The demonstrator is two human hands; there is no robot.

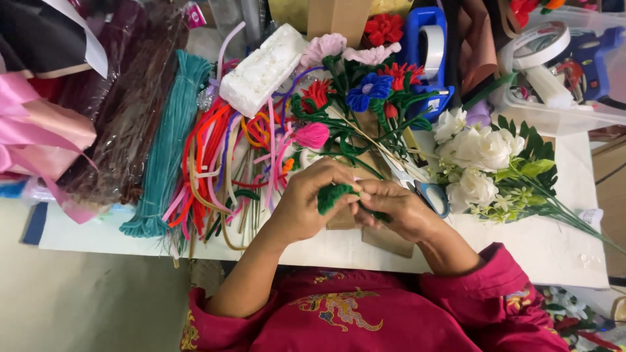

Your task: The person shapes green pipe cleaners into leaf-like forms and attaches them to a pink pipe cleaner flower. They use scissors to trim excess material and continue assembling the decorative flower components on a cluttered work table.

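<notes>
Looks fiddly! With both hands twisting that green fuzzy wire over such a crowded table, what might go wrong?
1. The scissors lie just beyond the right hand; a careless reach might meet the blades.
2. The loose pipe cleaners beside the left hand could snag a sleeve and get dragged off the table.
3. The green pipe cleaner may have sharp wire ends that could prick fingers.

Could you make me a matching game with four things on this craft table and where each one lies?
Things:
1. Green pipe cleaner
2. White flowers
3. Teal bundle
4. Foam block

Places:
A. Far edge of the table, above the loose colourful stems
B. Between both hands, in the middle
C. Left side, lying lengthwise beside the red and pink stems
D. Right side, with green leaves around them

Pairs: 1-B, 2-D, 3-C, 4-A
</notes>
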